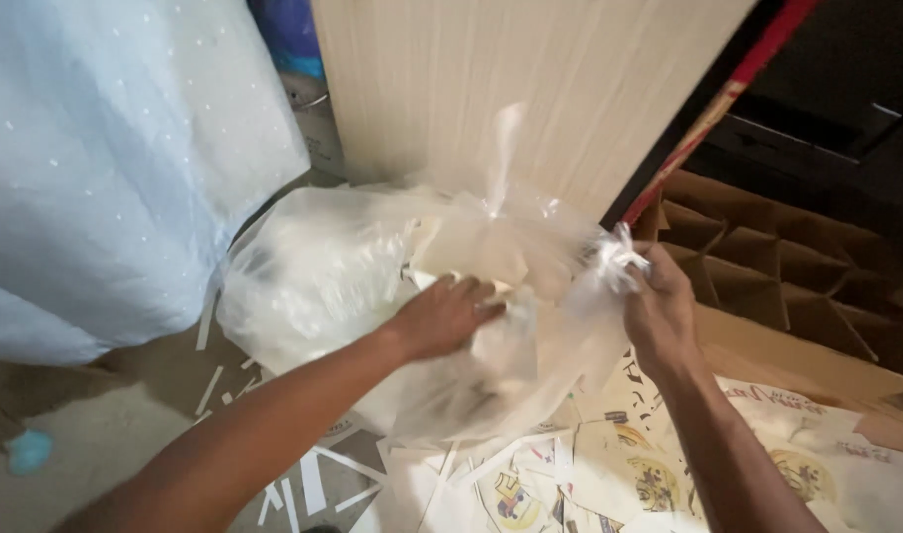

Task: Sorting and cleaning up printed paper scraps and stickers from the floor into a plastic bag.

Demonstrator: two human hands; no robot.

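A large clear plastic bag (333, 266) stuffed with pale paper scraps lies on the floor in the middle of the head view. My left hand (446, 316) reaches into the bag's mouth, fingers curled over the paper inside. My right hand (659, 311) pinches a twisted corner of the bag's rim (614, 259) and holds it up at the right. Another strip of the bag's plastic (506, 148) sticks up against a wooden board.
A light wooden board (491, 79) stands behind the bag. A cardboard box with divider cells (777, 262) sits at the right. Printed paper sheets and white strips (570, 474) litter the floor in front. A pale blue dotted cloth (106, 168) hangs at the left.
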